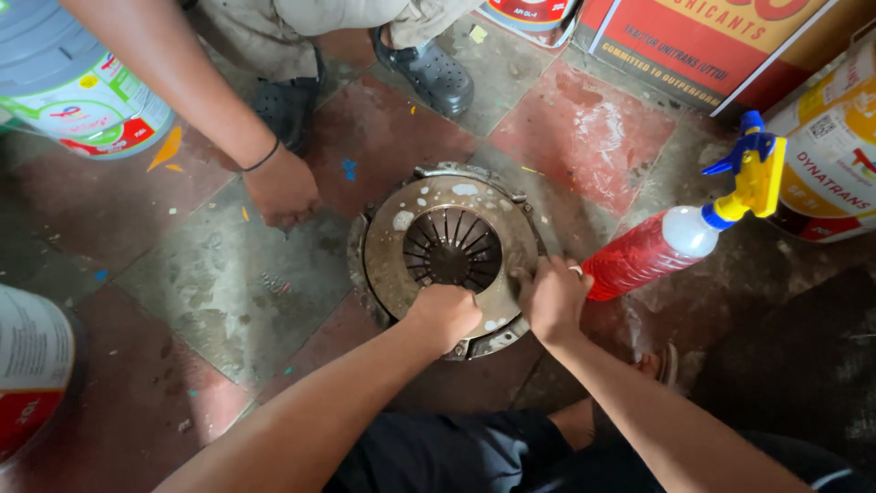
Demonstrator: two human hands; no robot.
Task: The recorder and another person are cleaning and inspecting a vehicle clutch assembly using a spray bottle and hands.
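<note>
your left hand (444, 313) is closed into a fist on the near rim of the clutch plate (447, 256); whether it grips a cloth or tool, you cannot tell. your right hand (551, 297) rests on the plate's right edge, fingers curled over the rim, holding nothing else. the plate lies flat on the tiled floor (228, 283), in the middle, finger springs facing up. its face is rusty brown with white foamy patches scattered over it, so cleaning looks begun but far from finished: grime remains across most of the surface. a spray bottle (671, 242) of red liquid lies just beside your right hand, untouched. another person's hand (281, 190) presses on the floor to the plate's left, apart from it. tins (78, 87) stand around.
</note>
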